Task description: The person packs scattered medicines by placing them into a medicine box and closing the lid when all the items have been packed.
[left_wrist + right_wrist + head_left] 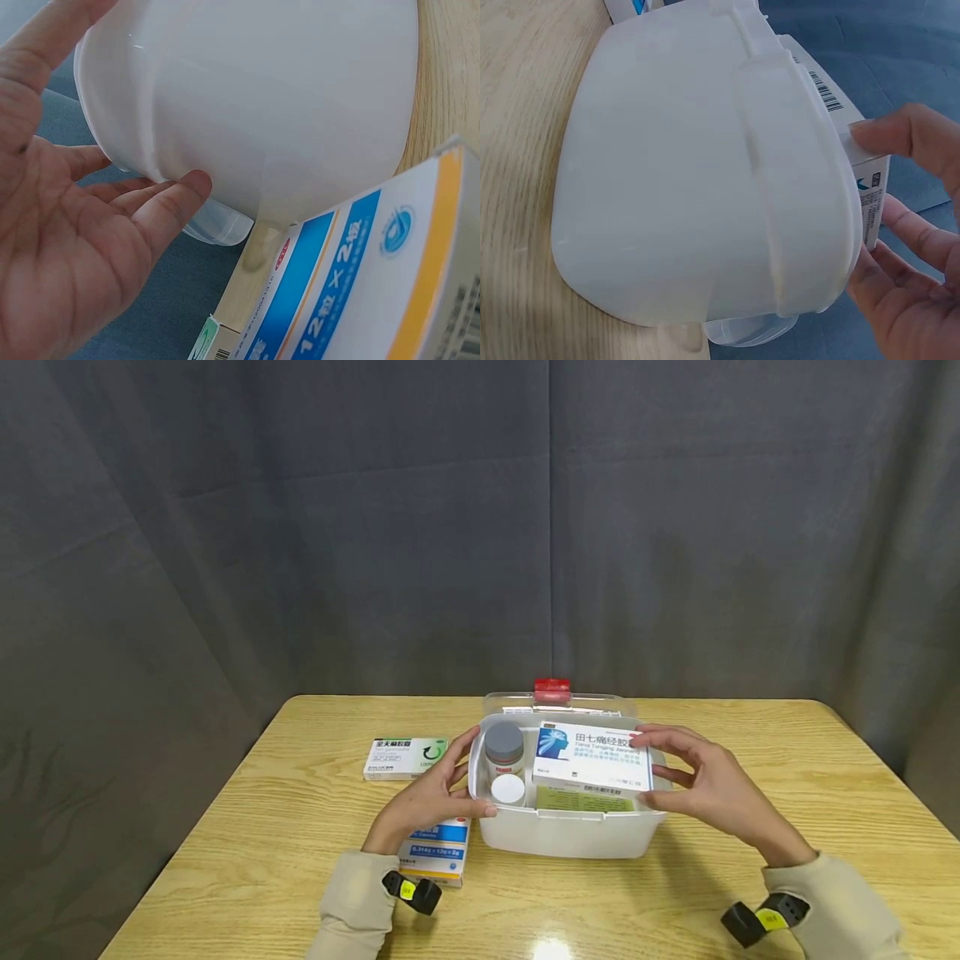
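Observation:
A white plastic storage box (570, 833) stands on the table with its clear lid swung back. My left hand (431, 802) grips its left end, thumb by the front corner and fingers along the side; in the left wrist view a fingertip rests on the white wall. With my right hand (701, 781) I hold a white and blue medicine box (592, 760) by its right end, over the opening and tilted. Inside at the left are a grey-capped bottle (504, 743) and a white-capped bottle (508, 788). A green-yellow carton (581, 799) shows under the held one.
Left of the storage box lies a white and green medicine box (401, 758). A blue and white medicine box with an orange stripe (435, 852) lies near my left wrist. The lid's red latch (552, 687) points to the back, towards a dark curtain (420, 543).

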Demonstrator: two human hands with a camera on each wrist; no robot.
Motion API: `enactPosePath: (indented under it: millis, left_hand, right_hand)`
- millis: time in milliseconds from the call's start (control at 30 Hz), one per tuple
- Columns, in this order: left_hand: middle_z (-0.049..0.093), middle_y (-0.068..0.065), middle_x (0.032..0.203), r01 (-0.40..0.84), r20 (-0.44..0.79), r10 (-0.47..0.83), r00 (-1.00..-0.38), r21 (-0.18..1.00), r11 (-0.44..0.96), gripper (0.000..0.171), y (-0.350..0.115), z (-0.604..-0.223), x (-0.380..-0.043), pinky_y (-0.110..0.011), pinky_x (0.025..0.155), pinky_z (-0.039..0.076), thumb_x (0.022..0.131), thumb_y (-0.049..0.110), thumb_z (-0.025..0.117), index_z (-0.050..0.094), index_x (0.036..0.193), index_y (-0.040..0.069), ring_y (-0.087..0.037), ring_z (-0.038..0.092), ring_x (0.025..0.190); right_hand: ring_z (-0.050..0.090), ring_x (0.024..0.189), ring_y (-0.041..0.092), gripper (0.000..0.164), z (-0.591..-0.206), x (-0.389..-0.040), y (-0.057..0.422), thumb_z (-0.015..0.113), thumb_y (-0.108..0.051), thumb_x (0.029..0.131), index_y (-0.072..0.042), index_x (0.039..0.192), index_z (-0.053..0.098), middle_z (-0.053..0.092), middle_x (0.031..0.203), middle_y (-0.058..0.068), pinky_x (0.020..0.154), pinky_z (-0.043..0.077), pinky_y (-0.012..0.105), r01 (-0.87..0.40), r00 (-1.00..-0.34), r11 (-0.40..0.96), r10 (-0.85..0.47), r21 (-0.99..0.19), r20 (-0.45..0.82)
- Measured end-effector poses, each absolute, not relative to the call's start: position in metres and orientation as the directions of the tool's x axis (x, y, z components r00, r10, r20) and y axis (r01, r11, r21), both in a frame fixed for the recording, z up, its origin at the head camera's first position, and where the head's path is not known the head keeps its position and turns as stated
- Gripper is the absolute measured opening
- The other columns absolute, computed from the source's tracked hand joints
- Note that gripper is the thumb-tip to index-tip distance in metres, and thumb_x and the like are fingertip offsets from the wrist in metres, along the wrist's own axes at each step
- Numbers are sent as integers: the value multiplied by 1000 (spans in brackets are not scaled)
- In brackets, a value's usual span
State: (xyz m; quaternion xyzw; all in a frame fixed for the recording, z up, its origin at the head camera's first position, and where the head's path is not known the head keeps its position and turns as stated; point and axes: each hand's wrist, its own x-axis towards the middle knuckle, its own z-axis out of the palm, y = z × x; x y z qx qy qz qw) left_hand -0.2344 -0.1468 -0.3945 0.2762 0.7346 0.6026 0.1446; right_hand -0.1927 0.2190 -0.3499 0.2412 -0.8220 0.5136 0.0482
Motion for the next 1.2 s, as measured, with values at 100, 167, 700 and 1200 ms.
enactPosePath:
  millis: [100, 167, 700, 1200]
  left_hand:
    - [8, 0, 161, 232, 115, 576, -810, 963, 134, 106, -146, -394, -234, -42, 111, 28, 80, 11, 81, 8, 157, 21, -22, 19, 144]
    - [7, 1, 161, 231, 113, 573, -812, 963, 138, 106, -146, -394, -234, -42, 111, 28, 80, 11, 81, 8, 157, 21, -22, 19, 144]
    - [7, -1, 161, 242, 122, 575, -809, 961, 136, 105, -146, -395, -234, -43, 111, 29, 81, 12, 80, 9, 157, 21, -24, 18, 144]
    - [7, -1, 161, 240, 125, 574, -809, 962, 129, 104, -146, -395, -234, -43, 110, 29, 81, 12, 80, 9, 157, 21, -24, 19, 144]
  right_hand:
    - [44, 125, 35, 57, -348, -195, 218, 86, -3, 70, -4, 122, 62, 46, 139, 13, 90, 49, 23, -439, -880, 379, -363, -815, 306]
    - [44, 125, 36, 57, -347, -196, 217, 86, -3, 70, -5, 122, 62, 45, 139, 14, 91, 49, 25, -436, -881, 401, -373, -806, 291]
    - [47, 121, 38, 53, -340, -205, 209, 86, 2, 65, 0, 113, 64, 46, 136, 22, 86, 52, 33, -435, -877, 497, -424, -751, 227]
    - [52, 110, 34, 48, -338, -215, 199, 84, 5, 65, -2, 108, 65, 49, 126, 19, 85, 53, 34, -440, -861, 542, -482, -716, 165]
